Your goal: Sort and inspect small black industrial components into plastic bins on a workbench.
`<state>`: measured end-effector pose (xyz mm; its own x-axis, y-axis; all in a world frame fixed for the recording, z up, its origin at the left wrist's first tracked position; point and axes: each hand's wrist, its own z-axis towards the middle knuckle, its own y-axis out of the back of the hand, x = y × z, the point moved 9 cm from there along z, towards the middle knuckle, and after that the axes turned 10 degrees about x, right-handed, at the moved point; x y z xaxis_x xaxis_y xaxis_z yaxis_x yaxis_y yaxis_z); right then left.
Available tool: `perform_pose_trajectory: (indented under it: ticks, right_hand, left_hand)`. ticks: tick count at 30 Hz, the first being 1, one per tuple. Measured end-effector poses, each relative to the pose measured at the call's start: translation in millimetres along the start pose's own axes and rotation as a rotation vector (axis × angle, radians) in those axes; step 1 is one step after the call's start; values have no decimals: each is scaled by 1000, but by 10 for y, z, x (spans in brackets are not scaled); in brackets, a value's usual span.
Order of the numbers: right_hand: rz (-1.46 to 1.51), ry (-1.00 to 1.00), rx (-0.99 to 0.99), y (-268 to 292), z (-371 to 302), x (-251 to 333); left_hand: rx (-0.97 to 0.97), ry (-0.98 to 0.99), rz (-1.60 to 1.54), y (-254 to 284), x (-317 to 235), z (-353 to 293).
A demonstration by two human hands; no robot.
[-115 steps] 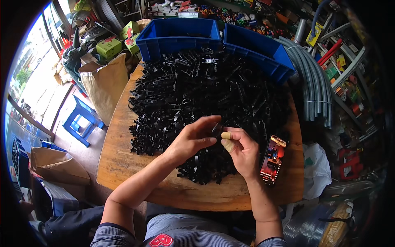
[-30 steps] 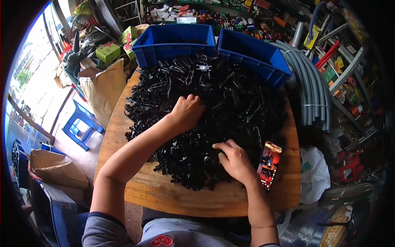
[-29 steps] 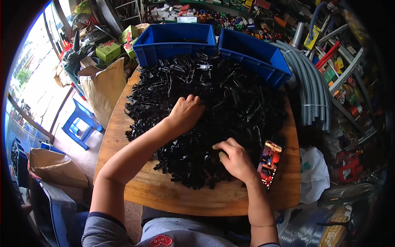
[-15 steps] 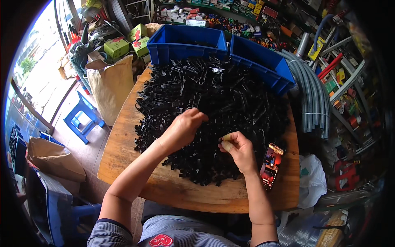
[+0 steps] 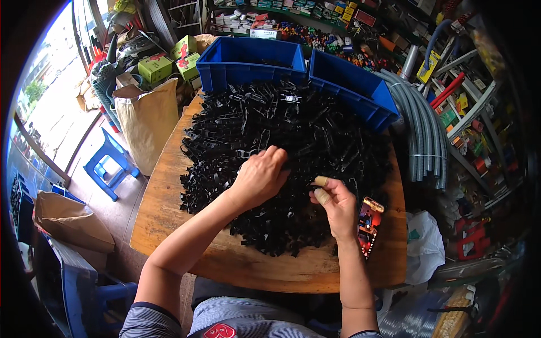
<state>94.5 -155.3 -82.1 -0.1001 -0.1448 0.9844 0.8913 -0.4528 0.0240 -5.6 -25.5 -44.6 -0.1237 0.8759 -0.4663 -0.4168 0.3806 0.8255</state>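
A broad heap of small black plastic parts (image 5: 225,135) covers most of a wooden table (image 5: 265,273); some pieces are long and slotted, others short and clip-like. Over the heap's middle, my left hand (image 5: 260,176) is closed with its fingers curled downward, and its fingertips are hidden. To its right, my right hand (image 5: 338,207) hovers at the heap's near right side. Pale tape wraps its thumb and forefinger, which stand a little apart. Any black piece at those tips cannot be told from the heap behind.
Two blue plastic bins (image 5: 251,75) (image 5: 355,93) stand behind the heap. A phone with a lit screen (image 5: 369,228) lies right of my right hand. Grey coiled tubing (image 5: 422,135) hangs beyond the table's right side. A paper sack (image 5: 149,127) and a blue stool (image 5: 110,163) are at left.
My right hand has shifted slightly right, and its thumb and forefinger have parted from a pinch. My left hand has turned a little over the heap. The whole view has shifted slightly.
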Motion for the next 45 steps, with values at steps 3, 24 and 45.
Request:
perform_pose_trajectory:
  ticks: [3, 24, 45]
  right_hand:
    - [-3, 13, 5, -40, -42, 148]
    - [-395, 367, 65, -300, -180, 622]
    - [-425, 100, 352, -444, -162, 346]
  left_hand:
    - [4, 101, -193, 70, -68, -111]
    - [-88, -102, -60, 1, -240, -309]
    - [3, -283, 24, 60, -369, -385]
